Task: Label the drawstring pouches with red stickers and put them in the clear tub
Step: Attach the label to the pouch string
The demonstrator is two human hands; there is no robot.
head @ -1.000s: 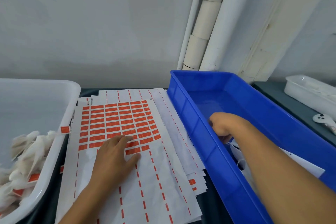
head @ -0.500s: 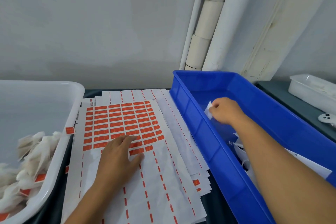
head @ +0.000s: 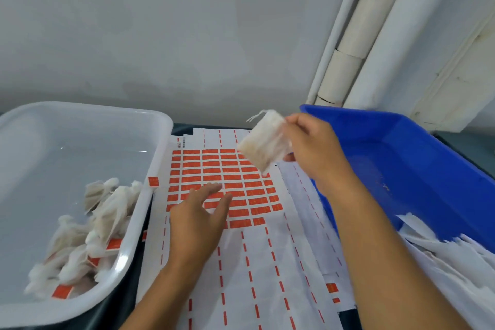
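My right hand (head: 313, 149) pinches a white drawstring pouch (head: 263, 142) and holds it in the air above the sticker sheets, just left of the blue bin. My left hand (head: 199, 215) hovers over or rests on the sheet of red stickers (head: 227, 179) with its fingers straight and spread. The clear tub (head: 150, 169) stands at the left and holds several labelled pouches (head: 88, 233) with red stickers on them.
A blue bin (head: 417, 169) at the right holds more white pouches (head: 455, 257) in its near corner. Used sticker sheets (head: 254, 276) are stacked between tub and bin. A single red sticker (head: 153, 181) sticks to the tub's rim. White pipes run up the wall behind.
My right hand has lifted a pouch out of the blue bin and carried it left over the sticker sheets. My left hand has stayed on the sheet, its fingers spreading a little.
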